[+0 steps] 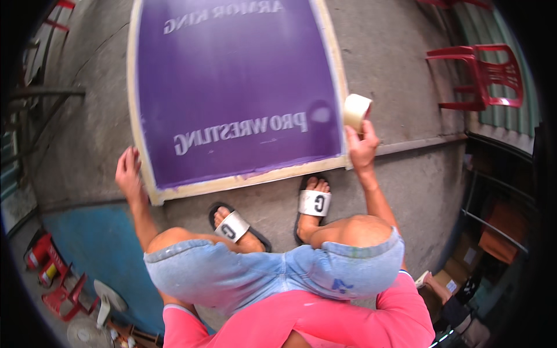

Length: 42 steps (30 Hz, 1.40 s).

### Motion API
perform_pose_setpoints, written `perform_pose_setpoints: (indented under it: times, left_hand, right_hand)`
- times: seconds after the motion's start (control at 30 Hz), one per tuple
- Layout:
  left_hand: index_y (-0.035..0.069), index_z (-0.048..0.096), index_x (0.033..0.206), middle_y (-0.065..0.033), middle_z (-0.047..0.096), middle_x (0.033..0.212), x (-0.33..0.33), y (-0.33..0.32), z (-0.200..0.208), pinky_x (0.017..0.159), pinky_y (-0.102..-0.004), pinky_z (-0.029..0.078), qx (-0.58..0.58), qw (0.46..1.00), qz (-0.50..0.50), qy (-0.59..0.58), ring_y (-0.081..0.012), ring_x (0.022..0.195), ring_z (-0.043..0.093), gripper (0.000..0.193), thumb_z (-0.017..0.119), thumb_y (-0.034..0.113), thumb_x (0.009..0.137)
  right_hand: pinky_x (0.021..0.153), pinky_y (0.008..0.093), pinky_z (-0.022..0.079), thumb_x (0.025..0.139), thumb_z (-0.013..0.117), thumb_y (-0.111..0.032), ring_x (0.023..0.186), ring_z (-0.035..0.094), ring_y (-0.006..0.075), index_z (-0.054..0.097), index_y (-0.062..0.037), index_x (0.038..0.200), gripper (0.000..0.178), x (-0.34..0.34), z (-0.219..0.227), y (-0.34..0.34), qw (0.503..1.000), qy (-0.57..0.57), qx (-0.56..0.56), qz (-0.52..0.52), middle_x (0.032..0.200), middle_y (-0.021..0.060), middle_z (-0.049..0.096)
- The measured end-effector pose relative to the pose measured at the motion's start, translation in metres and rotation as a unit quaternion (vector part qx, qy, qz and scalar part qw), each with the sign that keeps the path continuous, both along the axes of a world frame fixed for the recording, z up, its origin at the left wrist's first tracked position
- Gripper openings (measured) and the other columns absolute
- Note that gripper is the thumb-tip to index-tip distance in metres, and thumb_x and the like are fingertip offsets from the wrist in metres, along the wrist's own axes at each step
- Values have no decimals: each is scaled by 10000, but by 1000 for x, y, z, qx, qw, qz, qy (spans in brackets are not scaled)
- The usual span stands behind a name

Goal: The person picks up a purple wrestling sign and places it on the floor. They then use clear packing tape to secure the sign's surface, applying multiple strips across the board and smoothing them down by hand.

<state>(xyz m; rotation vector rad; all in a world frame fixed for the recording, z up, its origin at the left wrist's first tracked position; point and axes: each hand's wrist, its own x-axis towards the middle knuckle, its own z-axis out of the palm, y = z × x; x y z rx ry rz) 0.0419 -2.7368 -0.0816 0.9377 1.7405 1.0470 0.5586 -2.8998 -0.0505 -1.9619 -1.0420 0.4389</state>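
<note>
A large purple screen in a pale wooden frame (232, 181) lies flat on the concrete floor in front of my feet. My left hand (127, 171) rests with spread fingers on the frame's near left corner. My right hand (361, 148) is at the frame's near right corner and grips a roll of pale tape (355, 110), held up just above the frame's right edge. I am squatting, with knees in light denim shorts and white slide sandals just below the frame.
A red plastic chair (484, 75) stands at the upper right. A raised strip (423, 144) runs across the floor to the right of the frame. Cardboard boxes and clutter (470, 261) fill the right side; red items and a fan (87, 296) sit lower left.
</note>
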Motion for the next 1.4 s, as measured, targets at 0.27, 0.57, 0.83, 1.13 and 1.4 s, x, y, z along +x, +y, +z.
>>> perform_pose_setpoints:
  times: [0.27,0.57,0.83,1.13,1.4]
  left_hand:
    - [-32,669,1131,-116,712,996,4,-88,59,872,-320,534,-98,970,-213,-67,-191,917,683,228,603,137,993]
    - [34,681,1186,-100,690,1105,126,18,170,949,-361,514,121,866,-485,4,-195,1069,653,359,751,119,844]
    - [-4,614,1263,-77,674,1159,217,18,193,955,-384,500,41,832,-470,-290,-156,1115,610,441,706,268,929]
    - [-1,627,1126,-51,669,1051,233,15,190,914,-292,476,-11,808,-325,-490,-106,971,611,368,559,345,1022]
    - [-51,544,1314,-111,638,1222,230,20,184,1014,-366,448,17,747,-376,-549,-172,1128,592,383,511,215,1041]
  right_hand:
    - [694,372,522,790,727,56,782,673,310,632,18,945,186,-54,50,51,973,-84,141,160,878,161,676]
    - [708,404,566,651,756,72,879,676,337,639,4,916,297,-90,74,98,885,-212,270,314,902,138,674]
    - [697,396,575,626,743,49,886,675,299,665,-21,912,304,-104,111,106,856,-275,326,293,913,96,655]
    - [656,409,555,675,701,42,829,659,326,686,-3,960,288,-135,120,116,862,-257,349,264,867,115,633]
    - [684,391,556,658,719,67,829,662,314,667,9,897,251,-142,127,115,882,-227,351,217,879,115,645]
